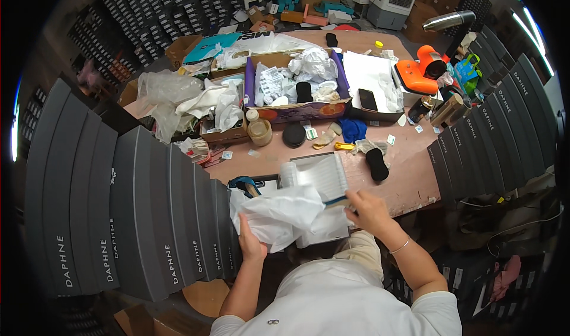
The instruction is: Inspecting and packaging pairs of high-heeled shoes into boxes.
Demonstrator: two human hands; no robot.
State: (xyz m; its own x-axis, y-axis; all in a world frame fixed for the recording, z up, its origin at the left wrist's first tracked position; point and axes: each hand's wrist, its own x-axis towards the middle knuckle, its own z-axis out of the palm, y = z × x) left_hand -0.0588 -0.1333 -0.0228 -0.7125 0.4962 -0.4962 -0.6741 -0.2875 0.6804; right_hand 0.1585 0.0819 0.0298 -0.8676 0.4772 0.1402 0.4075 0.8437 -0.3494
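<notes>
My left hand is closed on the edge of a white pouch of thin, crumpled sheet, held above the open shoe box. At the pouch's right end, my right hand pinches a teal-edged shoe; it is blurred and mostly hidden by the white material. Another shoe with a teal strap and tan insole lies to the left, partly covered by the pouch. White ribbed packing paper lines the grey shoe box under my hands.
Tall stacks of grey shoe boxes flank the left, with more boxes on the right. Beyond lie a black shoe-shaped pad, a yellow cutter, a jar, a purple carton of papers and an orange device.
</notes>
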